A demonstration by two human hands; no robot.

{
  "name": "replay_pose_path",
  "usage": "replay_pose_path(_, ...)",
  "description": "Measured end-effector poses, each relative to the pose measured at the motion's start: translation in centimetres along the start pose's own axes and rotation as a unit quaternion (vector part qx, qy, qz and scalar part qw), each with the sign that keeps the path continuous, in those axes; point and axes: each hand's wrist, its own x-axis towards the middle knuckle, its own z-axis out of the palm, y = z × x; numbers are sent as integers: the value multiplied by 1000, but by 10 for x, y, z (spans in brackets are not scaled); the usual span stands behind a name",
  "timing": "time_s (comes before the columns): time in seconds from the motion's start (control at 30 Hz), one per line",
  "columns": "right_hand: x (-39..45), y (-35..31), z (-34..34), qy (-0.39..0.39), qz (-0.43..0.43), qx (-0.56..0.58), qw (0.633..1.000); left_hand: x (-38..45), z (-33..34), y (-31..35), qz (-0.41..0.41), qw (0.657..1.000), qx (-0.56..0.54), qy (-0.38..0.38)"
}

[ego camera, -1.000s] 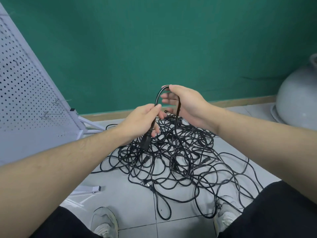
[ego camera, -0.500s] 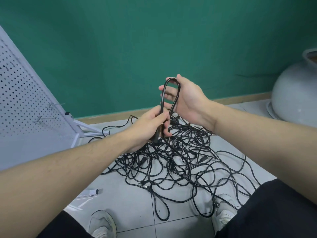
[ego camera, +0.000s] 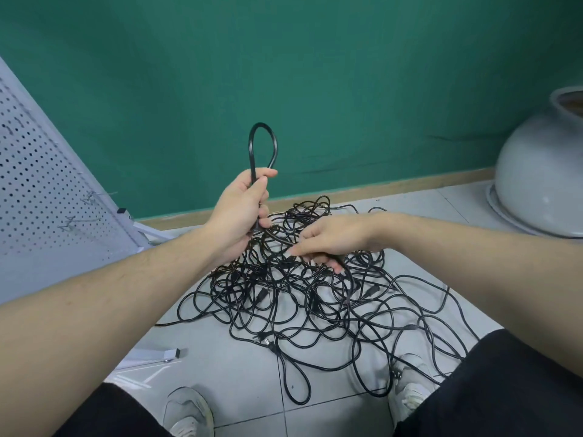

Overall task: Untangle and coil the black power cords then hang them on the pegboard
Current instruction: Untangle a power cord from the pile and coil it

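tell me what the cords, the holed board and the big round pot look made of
Cords: black rubber or plastic jacket, faint sheen, bending in loose loops. Pegboard: probably painted sheet metal, flat grey-white with even punched holes. Pot: looks like glazed ceramic, smooth and pale grey, though plastic is possible.

Tangled cords (ego camera: 315,298) cover floor between pegboard (ego camera: 47,190) and pot (ego camera: 542,184)

pegboard (ego camera: 41,184): cut off at 9 o'clock edge. grey pot (ego camera: 542,171): cut off at 3 o'clock. shoes (ego camera: 189,411): cropped at 6 o'clock.
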Motion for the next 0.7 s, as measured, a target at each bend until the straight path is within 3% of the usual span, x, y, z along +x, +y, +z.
replay_pose_path(0.1,-3,7,-10,27,6,-16,999,7,-12,-1,11,992,103,68)
replay_pose_path(0.23,-9,15,-26,87,-53,54,993,11,-25,-3,-3,969,221,110)
replay_pose_path(0.4,-9,11,-27,192,-134,144,962,3,-18,-3,-47,972,229,36)
replay_pose_path(0.5,-7,1,-24,286,-160,140,934,-6,-4,-2,-13,966,257,-30)
replay_pose_path(0.6,-7,-4,-27,354,-158,141,911,-10,4,-5,-4,951,299,-75)
replay_pose_path(0.7,-5,-3,-29,355,-117,130,918,-9,7,-12,3,949,308,-71)
